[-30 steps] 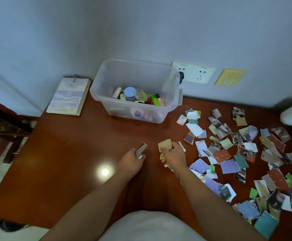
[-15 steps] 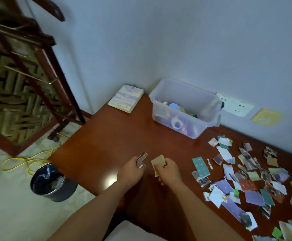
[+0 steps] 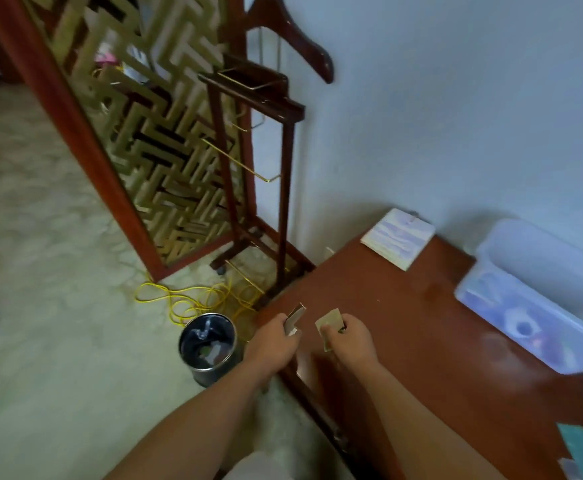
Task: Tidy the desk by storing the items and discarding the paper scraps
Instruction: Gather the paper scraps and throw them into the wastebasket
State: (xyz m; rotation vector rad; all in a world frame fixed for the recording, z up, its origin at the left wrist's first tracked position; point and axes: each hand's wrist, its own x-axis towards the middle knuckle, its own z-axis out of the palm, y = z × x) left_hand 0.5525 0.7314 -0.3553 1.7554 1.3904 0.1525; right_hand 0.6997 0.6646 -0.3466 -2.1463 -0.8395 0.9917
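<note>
My left hand (image 3: 272, 344) grips a small stack of paper scraps (image 3: 294, 317) at the desk's left edge. My right hand (image 3: 350, 339) pinches more paper scraps, a tan one (image 3: 329, 321) on top, over the brown desk (image 3: 404, 323). A round dark waste bin (image 3: 208, 344) with a black liner stands on the floor just left of my left hand. The clear plastic storage box (image 3: 539, 306) holding small items sits blurred at the right. A few loose scraps (image 3: 581, 452) show at the lower right corner.
A spiral notebook (image 3: 398, 238) lies at the desk's far corner by the wall. A wooden valet stand (image 3: 259, 168) and a lattice screen (image 3: 137, 126) rise to the left. A yellow cable (image 3: 186, 299) coils on the pale floor behind the bin.
The view has swung left, bringing the bin and floor into sight and pushing the scrap pile out of frame. Both hands, still holding scraps, now sit nearer the desk's left edge.
</note>
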